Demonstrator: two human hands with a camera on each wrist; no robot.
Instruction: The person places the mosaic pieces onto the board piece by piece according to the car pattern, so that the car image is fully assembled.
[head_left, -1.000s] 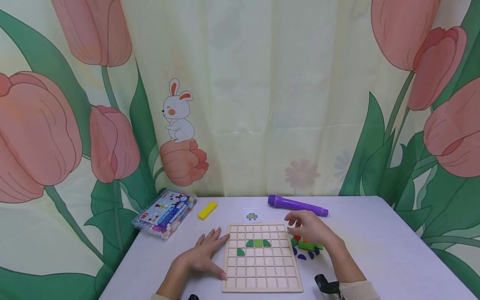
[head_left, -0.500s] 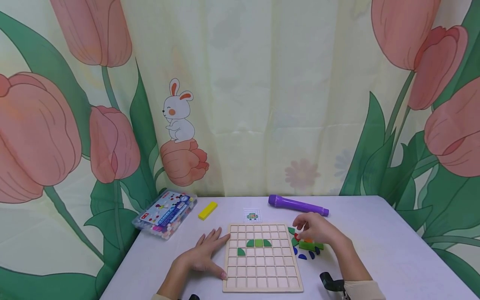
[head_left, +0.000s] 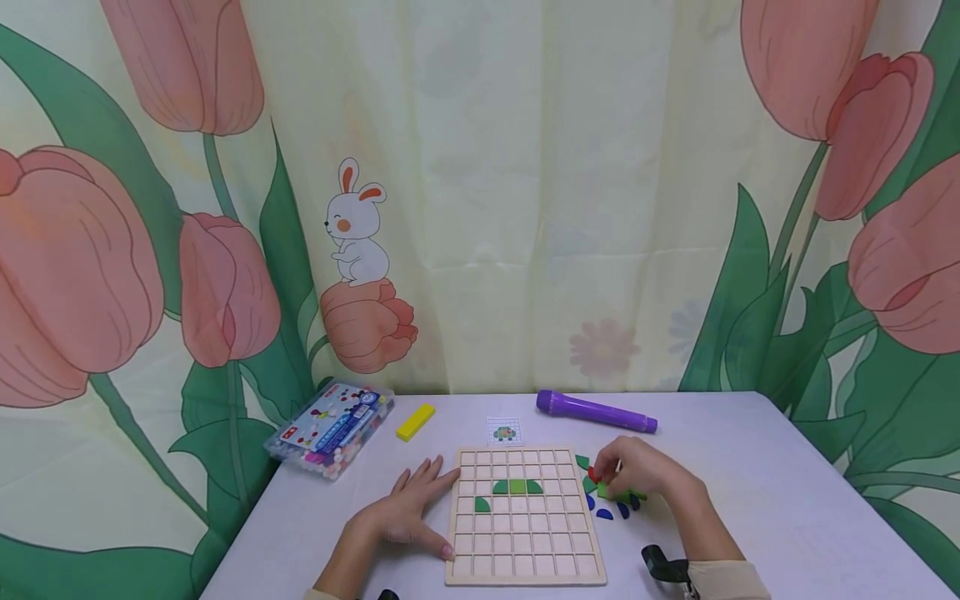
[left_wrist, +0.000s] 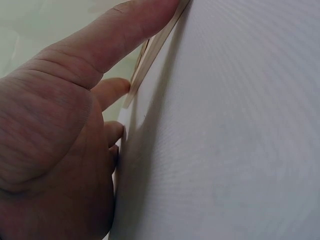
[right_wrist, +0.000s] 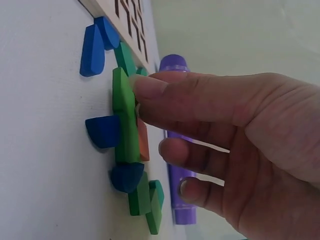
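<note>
A wooden grid board (head_left: 525,575) lies on the table with several green pieces in its cells, among them a light green square (head_left: 517,486) between two dark green quarter-rounds. My left hand (head_left: 408,508) rests along the board's left edge, fingers spread, thumb at the lower corner; the left wrist view shows the thumb (left_wrist: 115,40) against the rim. To the right of the board, my right hand (head_left: 637,467) reaches into loose pieces. Its thumb and index finger pinch at a light green block (right_wrist: 121,90), the other fingers loosely bent. The index fingertip is partly hidden behind the thumb.
Blue pieces (head_left: 604,514), a red piece (head_left: 592,474) and a dark green piece (head_left: 582,461) lie beside the board. Beyond it are a small pattern card (head_left: 504,431), a purple microphone-shaped tube (head_left: 596,411), a yellow bar (head_left: 415,422) and a plastic case (head_left: 330,425).
My right hand has moved from the board's upper right edge, rightward and down onto the light green blocks, its thumb and index finger closing there. The left hand stays still on the board.
</note>
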